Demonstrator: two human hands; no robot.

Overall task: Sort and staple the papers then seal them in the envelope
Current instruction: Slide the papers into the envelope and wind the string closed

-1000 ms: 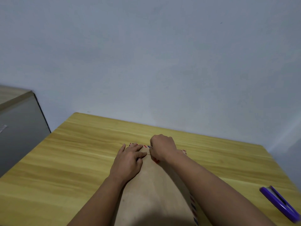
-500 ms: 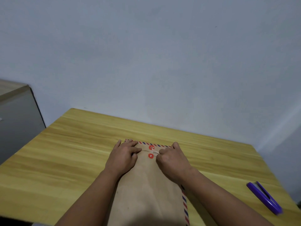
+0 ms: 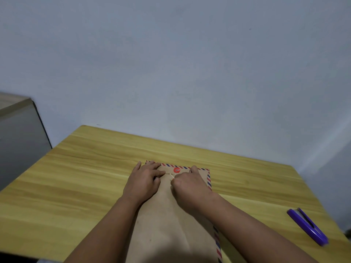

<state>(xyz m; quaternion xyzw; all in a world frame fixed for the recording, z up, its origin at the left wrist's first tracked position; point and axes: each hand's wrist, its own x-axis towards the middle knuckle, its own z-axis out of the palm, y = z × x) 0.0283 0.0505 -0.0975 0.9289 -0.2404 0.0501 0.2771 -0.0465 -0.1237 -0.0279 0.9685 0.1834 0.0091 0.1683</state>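
A brown kraft envelope with a red-and-blue striped border lies flat on the wooden table, flap end away from me. One red closure disc shows on the flap, with a thin string running below it. My left hand lies flat on the envelope's upper left, fingertips pressing by the string. My right hand is curled just right of the disc, fingers pinched on the string. The lower disc is hidden under my right hand. No loose papers are visible.
A purple stapler lies near the table's right edge. A grey cabinet stands to the left of the table. A plain wall rises behind the table's far edge.
My right hand has come back from over the flap's far edge toward me and to the right, uncovering the red disc. The left hand has stayed pressed on the envelope.
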